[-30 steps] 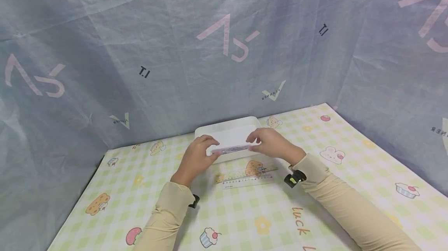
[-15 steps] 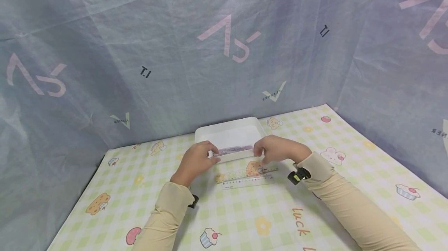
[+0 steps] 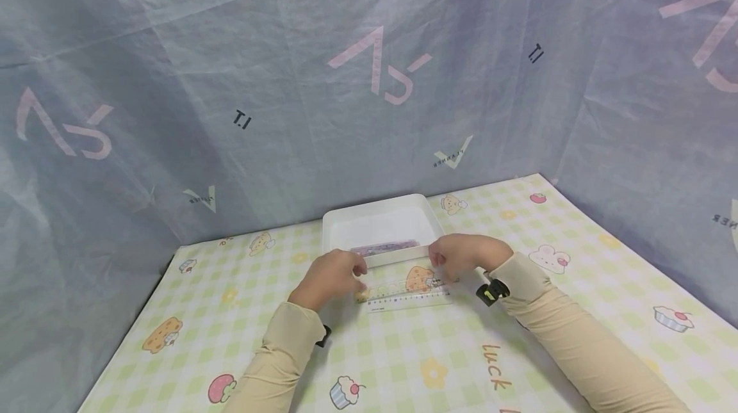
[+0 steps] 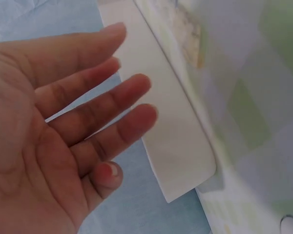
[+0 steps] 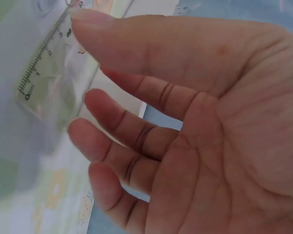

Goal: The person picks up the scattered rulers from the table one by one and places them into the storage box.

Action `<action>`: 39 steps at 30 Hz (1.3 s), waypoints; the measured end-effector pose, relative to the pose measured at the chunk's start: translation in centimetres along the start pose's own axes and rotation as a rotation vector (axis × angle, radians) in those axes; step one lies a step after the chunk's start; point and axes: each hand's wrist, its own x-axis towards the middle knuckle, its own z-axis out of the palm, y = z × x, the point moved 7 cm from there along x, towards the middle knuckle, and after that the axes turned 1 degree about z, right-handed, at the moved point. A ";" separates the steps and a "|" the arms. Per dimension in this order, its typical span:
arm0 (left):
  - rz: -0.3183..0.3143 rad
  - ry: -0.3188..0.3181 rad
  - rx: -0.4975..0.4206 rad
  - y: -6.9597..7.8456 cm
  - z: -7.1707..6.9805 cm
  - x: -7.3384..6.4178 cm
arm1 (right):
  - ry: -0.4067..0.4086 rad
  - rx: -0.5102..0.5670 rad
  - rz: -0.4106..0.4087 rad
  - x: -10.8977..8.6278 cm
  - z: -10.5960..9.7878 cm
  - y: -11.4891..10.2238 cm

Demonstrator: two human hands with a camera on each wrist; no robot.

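A clear ruler with dark scale markings lies on the tablecloth in front of a white tray. My left hand is at the ruler's left end, its fingers loosely bent and holding nothing. At the other end, my right hand has its thumb and fingers apart, with nothing between them. The right wrist view shows the ruler just past the thumb tip. Inside the tray, along its front wall, rests a long purple patterned strip.
The checked tablecloth has printed cupcakes, flowers and a bear. A grey-blue fabric curtain rises directly behind the tray and along both sides of the table.
Both hands have let go of the purple strip, leaving it in the tray. They have come back over the tray's front rim toward the ruler.
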 end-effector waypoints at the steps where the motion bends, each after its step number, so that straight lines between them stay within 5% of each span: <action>1: -0.003 -0.008 -0.003 0.0 0.1 0.0 | -0.006 0.000 0.013 0.0 0.1 0.1; 39: 0.094 -0.094 -0.077 0.2 2.8 0.4 | -0.020 -0.030 0.030 0.8 1.3 1.0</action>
